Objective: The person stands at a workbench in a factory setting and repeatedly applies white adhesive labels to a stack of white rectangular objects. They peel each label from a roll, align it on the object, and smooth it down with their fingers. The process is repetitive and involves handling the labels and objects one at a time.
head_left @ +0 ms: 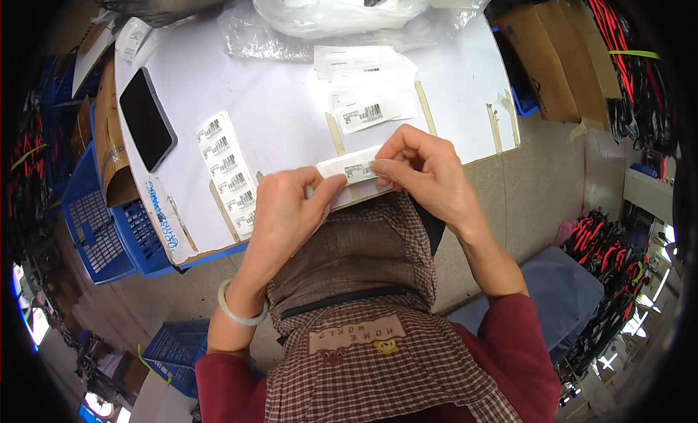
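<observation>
My left hand (285,205) and my right hand (425,168) together hold a small white packet (347,169) at the near edge of the white table (291,103). The left hand pinches the packet's left end. With its fingertips, the right hand presses a barcode label onto the packet's right end. A strip of several barcode labels (229,172) lies on the table just left of my left hand. More labelled white packets (363,88) lie stacked a little beyond my hands.
A black phone (147,119) lies at the table's left. Clear plastic bags (342,12) pile up at the far edge. Blue crates (109,234) stand at the left below the table, cardboard boxes (560,59) and red-and-black bundles (640,81) at the right.
</observation>
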